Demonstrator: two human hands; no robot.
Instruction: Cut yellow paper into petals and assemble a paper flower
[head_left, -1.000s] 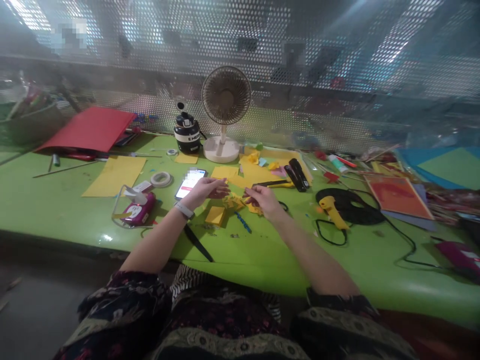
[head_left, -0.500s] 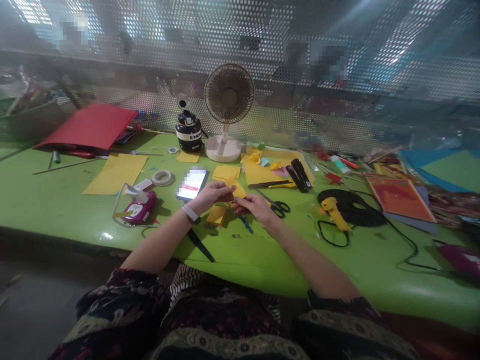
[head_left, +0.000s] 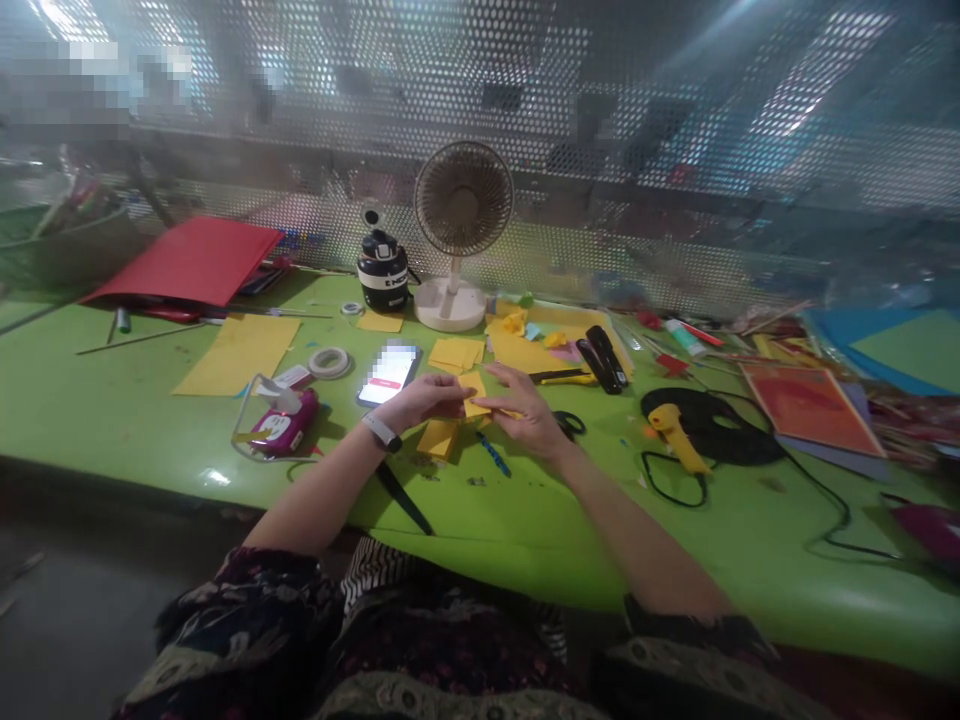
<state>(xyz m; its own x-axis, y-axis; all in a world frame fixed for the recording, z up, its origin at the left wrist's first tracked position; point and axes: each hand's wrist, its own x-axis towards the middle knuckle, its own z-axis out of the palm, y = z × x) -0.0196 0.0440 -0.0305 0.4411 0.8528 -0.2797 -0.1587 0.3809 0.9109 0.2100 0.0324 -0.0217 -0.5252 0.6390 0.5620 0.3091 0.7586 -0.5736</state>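
Note:
A small piece of yellow paper point(head_left: 474, 392) is held between my two hands above the green table point(head_left: 450, 500). My left hand point(head_left: 431, 399) pinches its left side. On the right, my right hand point(head_left: 525, 412) grips the paper's lower right part, its upper finger stretched out. Just below lies a yellow paper stack point(head_left: 437, 438), with a blue twisted strip point(head_left: 493, 455) beside it. Behind the hands rest more yellow pieces point(head_left: 456, 353). Black-handled scissors point(head_left: 570, 425) are partly hidden by my right hand.
A lit phone point(head_left: 388, 374) lies left of the hands. Farther back stand a fan point(head_left: 451, 303) and a bottle point(head_left: 383, 283). A stapler point(head_left: 602, 360) and a yellow glue gun point(head_left: 679, 440) with its cord are on the right; tape point(head_left: 328, 363) is at left.
The yellow paper is turned and sits lower between my hands. My right hand's upper fingers have lifted and spread, covering more of the scissors. The view has shifted slightly.

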